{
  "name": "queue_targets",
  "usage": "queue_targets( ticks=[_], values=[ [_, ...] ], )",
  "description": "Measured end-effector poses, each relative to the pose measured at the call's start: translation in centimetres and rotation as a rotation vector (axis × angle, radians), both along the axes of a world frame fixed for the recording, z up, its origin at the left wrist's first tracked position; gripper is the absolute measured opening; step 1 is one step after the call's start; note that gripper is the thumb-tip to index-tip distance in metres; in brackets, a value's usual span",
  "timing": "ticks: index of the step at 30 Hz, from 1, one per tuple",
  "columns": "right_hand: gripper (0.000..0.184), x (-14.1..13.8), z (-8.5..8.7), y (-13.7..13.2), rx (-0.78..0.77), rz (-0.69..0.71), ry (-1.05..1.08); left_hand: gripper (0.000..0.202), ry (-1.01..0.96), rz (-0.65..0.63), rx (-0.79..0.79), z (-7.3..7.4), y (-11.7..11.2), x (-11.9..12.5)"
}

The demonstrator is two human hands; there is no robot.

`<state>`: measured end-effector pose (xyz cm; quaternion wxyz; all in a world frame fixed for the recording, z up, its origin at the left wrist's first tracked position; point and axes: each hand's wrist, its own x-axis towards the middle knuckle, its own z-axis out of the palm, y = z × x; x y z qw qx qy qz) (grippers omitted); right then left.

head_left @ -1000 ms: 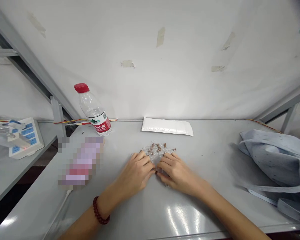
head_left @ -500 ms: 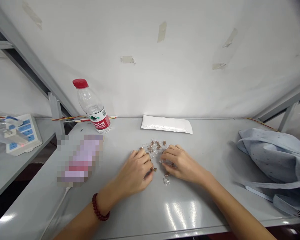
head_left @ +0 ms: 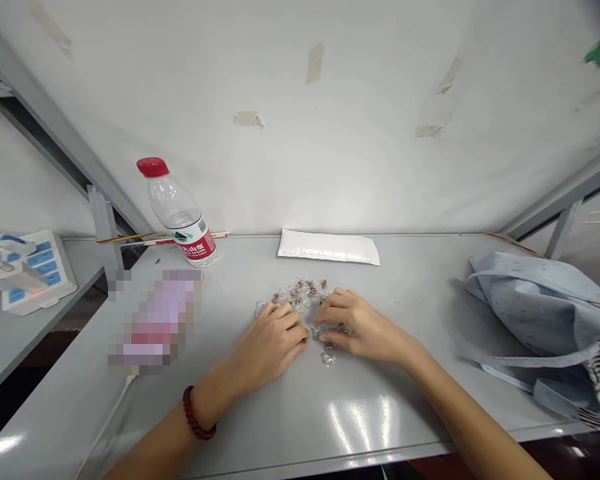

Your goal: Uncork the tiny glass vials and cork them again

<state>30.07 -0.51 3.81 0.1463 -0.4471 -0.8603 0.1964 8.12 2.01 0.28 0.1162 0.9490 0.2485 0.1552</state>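
Note:
A loose heap of small clear plastic pieces with brown parts (head_left: 300, 291) lies on the grey table between and beyond my hands. Their exact kind is too small to make out. My left hand (head_left: 275, 337) rests at the heap's near left side, fingers curled and thumb drawn in against them; whatever is inside is hidden. On the right, my right hand (head_left: 357, 327) curves its fingers and thumb around several of the clear pieces (head_left: 324, 329). One separate piece (head_left: 329, 357) lies on the table just below my right thumb.
Behind the heap lies a white flat packet (head_left: 329, 247). To the left stand a red-capped water bottle (head_left: 180, 213), a blurred-out phone-like object (head_left: 155, 320) with a white cable (head_left: 105, 420), and a power strip (head_left: 43, 270). A light blue cloth bag (head_left: 540, 300) sits at right.
My left thumb and fingers have drawn together, and the brown bit seen at their tips is now out of sight. My right hand stays around the clear pieces. The whole view has shifted slightly.

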Motion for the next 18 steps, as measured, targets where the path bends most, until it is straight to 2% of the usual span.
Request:
queue_targets(
  ticks=[3,6,10,14,18],
  values=[
    [0.013,0.5,0.8,-0.3,-0.1,-0.026,-0.024,0.009,0.01,0.015,-0.071,0.7,-0.1,-0.2],
    [0.021,0.3,1.2,-0.8,-0.144,-0.028,-0.123,0.008,0.022,0.02,-0.116,1.3,-0.2,-0.3],
    [0.027,-0.8,1.0,-1.6,-0.085,0.018,-0.275,0.009,0.041,0.026,-0.114,1.5,-0.4,-0.3],
    [0.019,-1.8,0.5,-1.9,0.003,0.026,-0.355,0.01,0.069,0.032,-0.105,1.6,-0.5,-0.3],
    [0.012,-2.2,0.1,-2.0,0.049,0.02,-0.342,0.008,0.077,0.051,-0.118,1.7,-0.5,-0.2]
  ],
)
